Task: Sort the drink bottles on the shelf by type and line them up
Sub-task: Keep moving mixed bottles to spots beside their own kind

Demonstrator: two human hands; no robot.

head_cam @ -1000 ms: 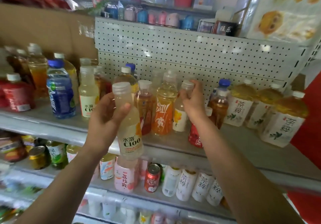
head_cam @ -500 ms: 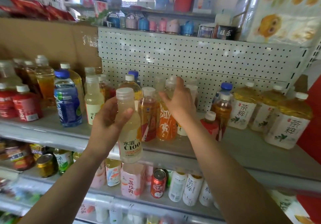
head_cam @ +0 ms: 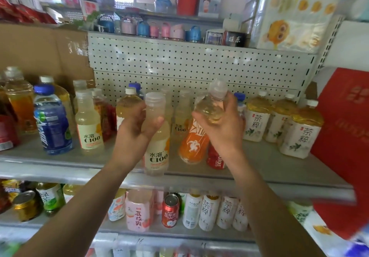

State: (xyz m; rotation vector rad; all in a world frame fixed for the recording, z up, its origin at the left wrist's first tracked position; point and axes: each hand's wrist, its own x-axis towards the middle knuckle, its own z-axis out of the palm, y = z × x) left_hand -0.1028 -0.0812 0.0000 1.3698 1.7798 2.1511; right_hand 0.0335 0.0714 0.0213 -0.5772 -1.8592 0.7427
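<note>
Nearest, the left hand [head_cam: 137, 131] wraps a pale C100 bottle [head_cam: 156, 137] upright before the shelf edge [head_cam: 60, 167]. Right of it, the right hand [head_cam: 221, 129] clasps an orange-labelled bottle [head_cam: 199, 129], tilted, its label print blurred. Behind that bottle stand a red bottle [head_cam: 214, 159] and another C100 [head_cam: 180, 126]; farther right, 茶粹 tea bottles [head_cam: 299, 135].

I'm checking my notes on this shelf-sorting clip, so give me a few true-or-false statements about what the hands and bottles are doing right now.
1. The left hand holds a C100 bottle. True.
2. The right hand is empty. False: it grips a pale yellow bottle.
3. The blue bottle lies on its side. False: it stands upright.
4. Another C100 bottle stands right of it. True.
</note>
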